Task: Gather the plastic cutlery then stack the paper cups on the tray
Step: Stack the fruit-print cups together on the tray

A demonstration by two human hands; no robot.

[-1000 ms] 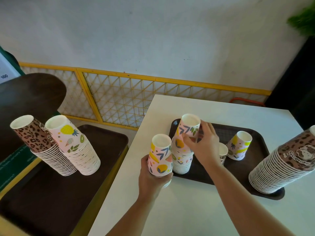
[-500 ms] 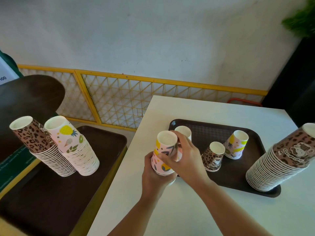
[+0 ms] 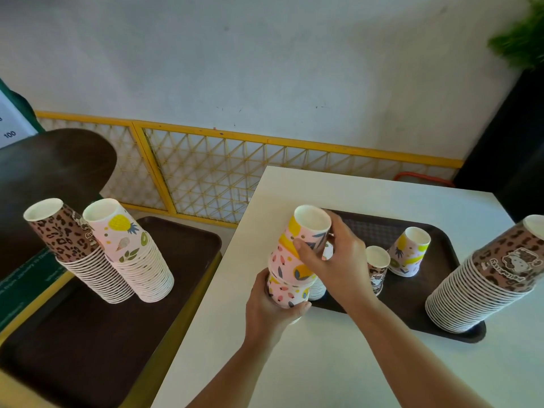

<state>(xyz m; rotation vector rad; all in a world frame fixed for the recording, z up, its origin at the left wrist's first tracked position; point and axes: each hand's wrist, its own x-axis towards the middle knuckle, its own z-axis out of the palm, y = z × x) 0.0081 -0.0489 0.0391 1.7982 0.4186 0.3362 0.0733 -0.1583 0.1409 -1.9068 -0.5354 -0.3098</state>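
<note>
Change since earlier frame: the right hand (image 3: 332,260) has come off the single cup it was pressing and now holds a fresh upturned floral cup (image 3: 309,231) on top of the hand-held stack; the view sits slightly lower and nearer
Left hand (image 3: 272,307): fingers wrapped closed around the lower part of the pink floral cup stack (image 3: 287,279), held upright over the near-left edge of the brown tray (image 3: 412,313) on the white table (image 3: 323,363)
Right hand: thumb and fingers closed around the sides of the top cup, near its base end; cup looks partly seated, tilted a little to the left
Step in hand (judged): nesting the top cup fully onto the stack
How to do it well: square the top cup with the stack axis before pressing, push down evenly, keep the left hand firm low on the stack, avoid squeezing hard enough to dent the paper wall
Remaining loose cups: a leopard-print cup (image 3: 376,269) and a fruit-print cup (image 3: 409,251) stand inverted on the tray, just beside each other
Other stacks: a tall leopard-print stack (image 3: 482,281) leans at the tray's right end; two leaning stacks (image 3: 117,260) stand on a second tray (image 3: 103,334) to the left
Partly hidden: a short white-rimmed stack (image 3: 318,288) behind the right hand
Cutlery: none visible
Risk: a skewed cup may jam or tip the stack
</note>
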